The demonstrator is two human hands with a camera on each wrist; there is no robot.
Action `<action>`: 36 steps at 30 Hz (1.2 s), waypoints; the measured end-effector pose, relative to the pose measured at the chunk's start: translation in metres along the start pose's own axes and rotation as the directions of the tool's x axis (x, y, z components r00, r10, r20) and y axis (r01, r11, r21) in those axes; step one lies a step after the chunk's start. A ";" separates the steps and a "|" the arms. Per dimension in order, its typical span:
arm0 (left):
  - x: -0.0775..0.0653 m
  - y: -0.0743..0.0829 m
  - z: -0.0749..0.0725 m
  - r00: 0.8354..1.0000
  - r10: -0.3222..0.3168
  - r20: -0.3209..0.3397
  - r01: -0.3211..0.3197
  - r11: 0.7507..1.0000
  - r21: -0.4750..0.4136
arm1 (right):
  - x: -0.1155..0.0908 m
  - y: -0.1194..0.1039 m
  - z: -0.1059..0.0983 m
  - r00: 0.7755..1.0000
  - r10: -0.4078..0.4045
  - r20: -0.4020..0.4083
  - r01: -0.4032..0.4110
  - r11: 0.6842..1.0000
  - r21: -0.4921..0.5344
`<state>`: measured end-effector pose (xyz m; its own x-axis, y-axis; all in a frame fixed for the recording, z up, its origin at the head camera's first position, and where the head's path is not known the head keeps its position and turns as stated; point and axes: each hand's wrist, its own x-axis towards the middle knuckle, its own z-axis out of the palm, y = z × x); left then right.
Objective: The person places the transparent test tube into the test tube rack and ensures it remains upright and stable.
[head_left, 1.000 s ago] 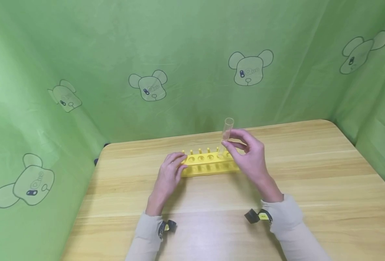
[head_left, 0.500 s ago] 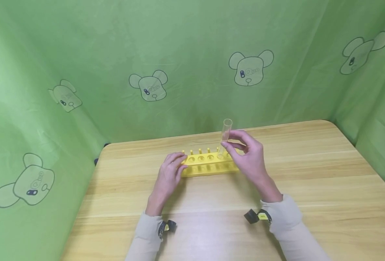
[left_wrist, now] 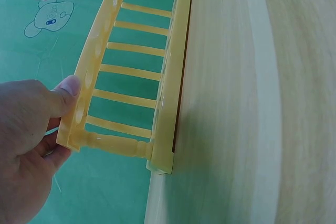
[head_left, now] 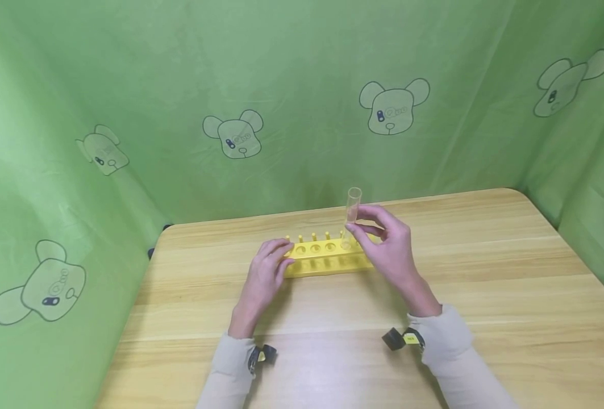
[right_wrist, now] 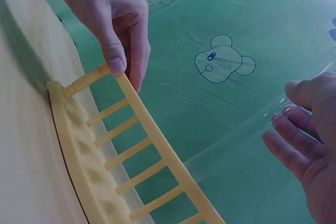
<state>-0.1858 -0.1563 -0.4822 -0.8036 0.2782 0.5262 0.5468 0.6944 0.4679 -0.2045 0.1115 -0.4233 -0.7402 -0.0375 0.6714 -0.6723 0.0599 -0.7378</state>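
A yellow test tube rack stands upright on the table, its top bar holed and pegs rising along its back. My left hand grips the left end of that top bar between thumb and fingers, as the left wrist view shows closely. Between thumb and fingertips my right hand pinches a clear test tube, nearly upright. The tube's lower end meets the top bar at a hole right of the middle; in the right wrist view no tube shows below the bar. My right hand hides the rack's right end.
A light wood-grain table lies under the rack. Green curtains printed with bear heads surround it at the back and sides. Each wrist carries a small black camera on a strap.
My right hand has shifted slightly left and down with the test tube, which now stands more upright. My left hand and the rack have stayed in place.
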 end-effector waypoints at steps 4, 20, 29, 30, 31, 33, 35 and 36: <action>0.000 0.000 0.000 1.000 -0.002 0.005 0.002 1.000 0.002 | -0.001 0.002 0.001 1.000 0.009 -0.005 -0.009 1.000 -0.021; 0.000 -0.001 0.000 1.000 -0.013 0.018 0.014 1.000 -0.010 | -0.002 0.000 0.002 1.000 0.026 0.005 -0.026 0.998 -0.055; 0.000 0.000 0.001 1.000 -0.004 0.002 0.004 1.000 -0.008 | 0.001 -0.024 0.006 0.999 0.043 0.016 -0.042 0.995 -0.089; 0.000 -0.001 0.002 1.000 -0.004 0.002 0.004 1.000 -0.008 | 0.000 -0.023 0.006 0.999 0.045 0.017 -0.043 0.995 -0.087; 0.000 -0.001 0.001 1.000 -0.004 0.001 0.004 1.000 -0.009 | 0.000 -0.023 0.006 0.999 0.046 0.019 -0.044 0.995 -0.087; 0.000 0.000 0.001 1.000 -0.002 0.000 0.002 1.000 -0.008 | -0.001 -0.021 0.007 0.999 0.045 0.023 -0.043 0.995 -0.087; 0.001 -0.001 0.001 1.000 0.000 -0.001 0.000 1.000 -0.010 | -0.001 -0.019 0.007 0.999 0.046 0.027 -0.044 0.995 -0.088; 0.001 0.000 0.001 1.000 0.001 -0.001 -0.001 1.000 -0.010 | -0.002 -0.019 0.007 0.999 0.047 0.028 -0.044 0.995 -0.088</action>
<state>-0.1868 -0.1558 -0.4826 -0.8027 0.2787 0.5272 0.5501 0.6874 0.4741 -0.1909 0.1033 -0.4110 -0.7707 -0.0626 0.6341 -0.6355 0.1488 -0.7576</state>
